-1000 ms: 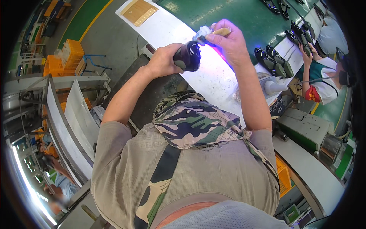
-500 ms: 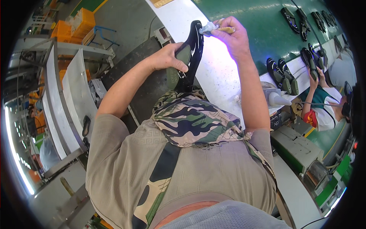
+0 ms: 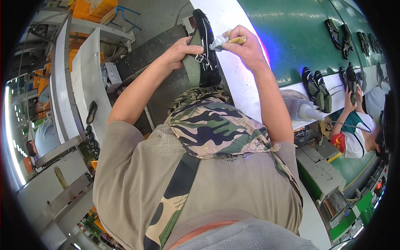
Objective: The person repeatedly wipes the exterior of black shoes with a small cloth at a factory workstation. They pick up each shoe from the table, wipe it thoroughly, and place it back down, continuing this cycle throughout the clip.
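My left hand [image 3: 180, 53] grips a glossy black shoe [image 3: 211, 71] by its side, thumb near the small silver buckle on the strap. The shoe's olive-green sole faces left, and its toe end cannot be told for certain. Pinched in my right hand [image 3: 249, 49] is a crumpled whitish wad [image 3: 217, 43], like cloth, pressed to the shoe's upper just right of the buckle. A yellowish piece [image 3: 238, 40] shows at the same fingers; whether it is a finger cover or a handle I cannot tell.
A white bench ledge [image 3: 239, 83] runs beside a green conveyor belt [image 3: 287, 41] carrying several black shoes. A pair [image 3: 314, 89] stands near a clear bottle with a nozzle [image 3: 306, 110]. At right, a co-worker [image 3: 354, 121] holds another shoe. Metal shelving [image 3: 85, 79] stands at left.
The shoe has turned in my left hand, showing more sole. My right hand has moved down and slightly left, taking the wad from the shoe's upper end to beside the buckle.
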Action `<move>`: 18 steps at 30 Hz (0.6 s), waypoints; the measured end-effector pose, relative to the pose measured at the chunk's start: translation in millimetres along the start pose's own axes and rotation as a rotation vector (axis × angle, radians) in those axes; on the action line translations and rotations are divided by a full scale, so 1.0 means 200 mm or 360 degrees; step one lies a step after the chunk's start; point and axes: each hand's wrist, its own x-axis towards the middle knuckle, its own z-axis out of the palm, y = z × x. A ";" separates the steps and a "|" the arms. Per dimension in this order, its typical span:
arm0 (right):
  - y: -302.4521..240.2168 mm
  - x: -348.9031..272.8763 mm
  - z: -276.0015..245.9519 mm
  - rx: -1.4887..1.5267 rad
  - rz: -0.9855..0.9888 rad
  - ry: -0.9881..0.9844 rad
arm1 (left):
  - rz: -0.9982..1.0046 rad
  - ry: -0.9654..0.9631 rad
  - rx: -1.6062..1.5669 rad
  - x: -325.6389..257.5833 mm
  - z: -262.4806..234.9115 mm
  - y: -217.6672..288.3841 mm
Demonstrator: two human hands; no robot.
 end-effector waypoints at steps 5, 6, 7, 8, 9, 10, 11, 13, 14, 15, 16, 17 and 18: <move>-0.02 -0.05 0.04 -0.0024 0.0106 -0.0112 | 0.0077 0.0118 -0.0246 -0.03 -0.07 -0.04; -0.02 -0.06 0.05 -0.0032 0.0103 -0.0134 | 0.0096 0.0145 -0.0288 -0.04 -0.10 -0.05; -0.01 -0.07 0.06 -0.0032 0.0110 -0.0150 | 0.0139 0.0153 -0.0362 -0.04 -0.13 -0.08; -0.01 -0.07 0.06 -0.0036 0.0119 -0.0163 | 0.0157 0.0171 -0.0401 -0.05 -0.15 -0.10; 0.00 -0.08 0.06 -0.0040 0.0128 -0.0176 | 0.0175 0.0189 -0.0440 -0.06 -0.16 -0.11; 0.01 -0.08 0.06 -0.0032 0.0153 -0.0172 | 0.0194 0.0209 -0.0480 -0.07 -0.18 -0.12; 0.02 -0.09 0.07 -0.0023 0.0181 -0.0172 | 0.0223 0.0203 -0.0552 -0.09 -0.20 -0.14; 0.06 -0.09 0.09 0.0052 0.0235 -0.0105 | 0.0285 0.0195 -0.0697 -0.12 -0.25 -0.18; 0.09 -0.09 0.11 0.0116 0.0260 -0.0038 | 0.0317 0.0197 -0.0786 -0.14 -0.28 -0.20; 0.12 -0.08 0.14 0.0181 0.0285 0.0027 | 0.0351 0.0201 -0.0875 -0.16 -0.32 -0.23; 0.15 -0.07 0.18 0.0232 0.0299 0.0106 | 0.0387 0.0206 -0.0964 -0.18 -0.35 -0.26; 0.19 -0.06 0.23 0.0285 0.0316 0.0183 | 0.0412 0.0155 -0.1040 -0.21 -0.38 -0.29; 0.22 -0.05 0.27 0.0338 0.0334 0.0258 | 0.0436 0.0177 -0.1092 -0.24 -0.41 -0.32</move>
